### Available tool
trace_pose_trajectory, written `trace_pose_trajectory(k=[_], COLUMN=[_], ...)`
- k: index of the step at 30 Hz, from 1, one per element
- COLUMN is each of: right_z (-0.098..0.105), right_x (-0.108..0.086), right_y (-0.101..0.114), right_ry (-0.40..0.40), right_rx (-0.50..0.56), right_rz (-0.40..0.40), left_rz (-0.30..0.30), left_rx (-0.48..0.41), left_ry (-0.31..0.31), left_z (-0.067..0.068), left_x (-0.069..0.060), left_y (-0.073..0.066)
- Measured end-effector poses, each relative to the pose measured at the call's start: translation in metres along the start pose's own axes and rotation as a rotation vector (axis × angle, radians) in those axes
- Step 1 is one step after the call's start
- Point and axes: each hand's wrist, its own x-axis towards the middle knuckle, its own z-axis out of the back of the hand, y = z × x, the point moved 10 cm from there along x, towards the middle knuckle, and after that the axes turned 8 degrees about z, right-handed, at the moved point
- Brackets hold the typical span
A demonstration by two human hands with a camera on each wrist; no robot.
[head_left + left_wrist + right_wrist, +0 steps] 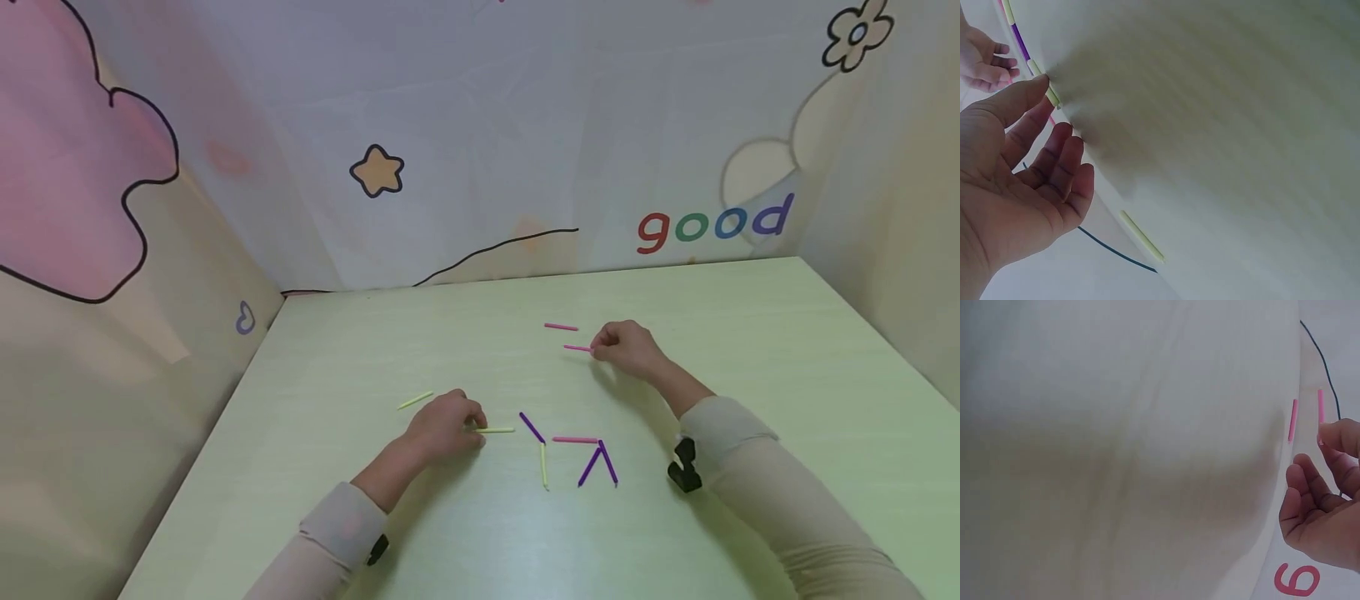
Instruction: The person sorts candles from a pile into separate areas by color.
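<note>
Between thumb and forefinger, my left hand [447,427] pinches one end of a yellow-green stick [497,430], which points right, just above the table. The left wrist view shows that same stick [1052,97] at the thumb tip, with the other fingers loosely bent. Farther back, my right hand [630,348] pinches a thin pink stick [577,347] by its right end; it also shows in the right wrist view as a pink stick [1320,405] above the thumb. Behind it lies a second pink stick [561,327]. Another yellow-green stick [415,400] lies left of my left hand.
On the pale green table [300,500], a purple stick [532,427] meets an upright yellow-green stick [544,467]. Beside them, a pink stick [575,439] touches two purple sticks [609,463] spread in an inverted V. A printed cloth wall [480,167] stands behind the table.
</note>
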Motion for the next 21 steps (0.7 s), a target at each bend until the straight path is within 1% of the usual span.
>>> trace_pose_trajectory(k=[5,8,14,21], right_z=[0.003,0.003,0.0,-0.005], right_x=[0.014,0.021,0.032,0.041], right_y=[-0.007,-0.009,-0.013,-0.02], right_ry=[-0.031,-0.038,-0.03,-0.026], right_rx=[-0.021,-0.031,-0.038,-0.09], right_rz=[0.002,-0.015,-0.047,-0.093], left_rz=[-0.013,-0.01,-0.005,-0.017], left_rx=[-0.01,-0.021,-0.031,-0.066], left_ry=[0.01,0.017,0.037,0.039], left_z=[0.0,0.0,-0.004,-0.004], left_x=[0.002,0.003,0.006,0.006], left_y=[-0.002,-0.002,0.0,0.001])
